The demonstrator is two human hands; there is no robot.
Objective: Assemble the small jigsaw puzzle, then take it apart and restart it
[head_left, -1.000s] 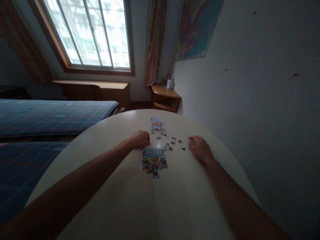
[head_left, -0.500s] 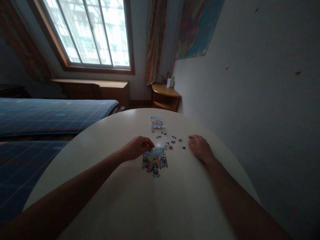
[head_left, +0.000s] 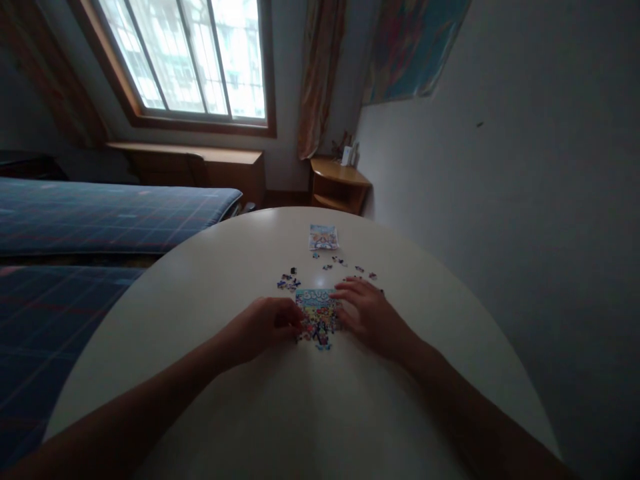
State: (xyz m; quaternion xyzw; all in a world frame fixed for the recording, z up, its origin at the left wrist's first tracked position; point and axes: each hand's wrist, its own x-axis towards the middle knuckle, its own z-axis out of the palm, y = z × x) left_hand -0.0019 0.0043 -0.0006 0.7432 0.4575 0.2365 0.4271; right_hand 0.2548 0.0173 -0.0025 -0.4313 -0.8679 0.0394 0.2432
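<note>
A partly joined jigsaw puzzle (head_left: 320, 312) with colourful print and pale letters along its top lies flat on the white table. At its left edge is my left hand (head_left: 275, 321), thumb and fingers curled together on the border pieces. My right hand (head_left: 369, 313) rests over the right edge, fingers spread and palm down, covering part of that side. Loose puzzle pieces (head_left: 289, 283) sit in a cluster beyond the upper left corner. More scattered pieces (head_left: 327, 267) lie past the top edge, some partly hidden by my right hand.
A small printed picture sheet (head_left: 323, 237) lies at the far side of the round white table (head_left: 320, 413). A plaid mattress (head_left: 110, 217) stands to the left, a wall (head_left: 525, 220) to the right. A wooden corner cabinet (head_left: 340, 175) is behind.
My right hand has moved left onto the puzzle's right edge. My left hand has come down from the top left corner to the left side. The view has shifted slightly.
</note>
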